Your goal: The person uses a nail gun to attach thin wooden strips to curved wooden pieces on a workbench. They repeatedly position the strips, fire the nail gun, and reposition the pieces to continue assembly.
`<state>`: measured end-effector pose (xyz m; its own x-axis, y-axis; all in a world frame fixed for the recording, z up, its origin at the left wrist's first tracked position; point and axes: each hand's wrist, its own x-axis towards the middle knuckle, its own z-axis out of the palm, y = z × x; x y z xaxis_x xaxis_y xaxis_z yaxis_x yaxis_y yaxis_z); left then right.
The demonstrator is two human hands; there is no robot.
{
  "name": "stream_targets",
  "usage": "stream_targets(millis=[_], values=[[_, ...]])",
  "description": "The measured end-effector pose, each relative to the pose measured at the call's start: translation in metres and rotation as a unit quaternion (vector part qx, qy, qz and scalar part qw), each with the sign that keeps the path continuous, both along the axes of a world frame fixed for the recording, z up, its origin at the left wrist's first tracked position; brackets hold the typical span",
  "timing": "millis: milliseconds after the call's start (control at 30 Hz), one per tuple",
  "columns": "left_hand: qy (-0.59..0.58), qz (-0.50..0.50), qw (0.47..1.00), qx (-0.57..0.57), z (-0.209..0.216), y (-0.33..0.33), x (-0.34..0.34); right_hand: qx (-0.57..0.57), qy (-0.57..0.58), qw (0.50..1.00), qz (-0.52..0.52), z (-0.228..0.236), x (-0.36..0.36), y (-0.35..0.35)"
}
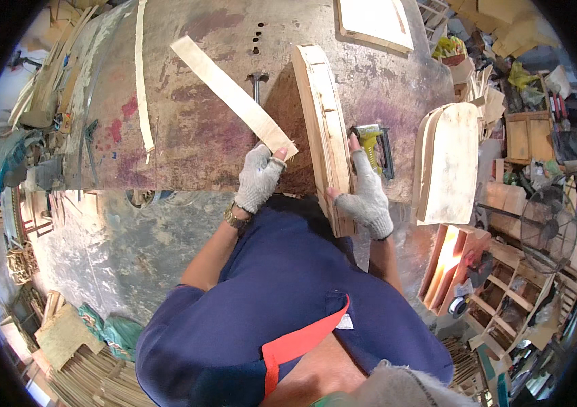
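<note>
My left hand (259,178), in a white knitted glove with bare fingertips, is closed on the lower end of a thin, pale wood strip (227,95). That strip slants away to the upper left over the table. My right hand (370,202), gloved the same way, grips the near part of a thick, long wooden piece (322,122) built of layered boards. Its thumb lies on the piece's upper face and a finger reaches along the right side. A yellow-green and black staple gun (371,149) lies just beyond the right fingers. Between strip and piece lies a hammer (258,83), partly covered by the strip.
The worn, stained table (186,136) spreads ahead. Another narrow strip (142,81) lies at left, and a pale wooden panel (376,24) at the far right. Rounded boards (448,163) are stacked by the right edge. A fan (547,224) stands at right; a clamp-like tool (90,139) is at left.
</note>
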<state>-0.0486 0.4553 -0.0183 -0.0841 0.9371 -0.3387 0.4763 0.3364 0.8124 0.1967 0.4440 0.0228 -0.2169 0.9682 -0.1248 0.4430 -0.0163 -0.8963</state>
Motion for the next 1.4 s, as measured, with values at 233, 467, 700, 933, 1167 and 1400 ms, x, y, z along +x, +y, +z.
stream_targets(millis=[233,467,700,933,1167,1400], values=[[-0.095,-0.266,0.952,0.120,0.069,-0.011,0.025,0.226,0.045,0.972,-0.050,0.005,0.001,-0.005],[-0.069,-0.317,0.901,0.287,0.064,-0.002,0.066,0.008,0.433,0.882,-0.183,0.002,0.009,-0.021],[0.100,0.026,0.986,0.129,0.044,0.043,0.111,-0.055,0.476,0.850,-0.216,-0.048,0.020,-0.031],[0.091,-0.073,0.987,0.110,0.043,0.051,0.116,-0.142,0.524,0.825,-0.157,-0.075,0.021,-0.031],[0.192,-0.308,0.915,0.178,0.073,0.089,0.022,-0.190,0.520,0.820,-0.146,-0.080,0.001,-0.033],[0.452,-0.124,0.829,0.305,0.047,0.085,0.019,-0.117,0.397,0.878,-0.238,-0.080,0.022,-0.029]])
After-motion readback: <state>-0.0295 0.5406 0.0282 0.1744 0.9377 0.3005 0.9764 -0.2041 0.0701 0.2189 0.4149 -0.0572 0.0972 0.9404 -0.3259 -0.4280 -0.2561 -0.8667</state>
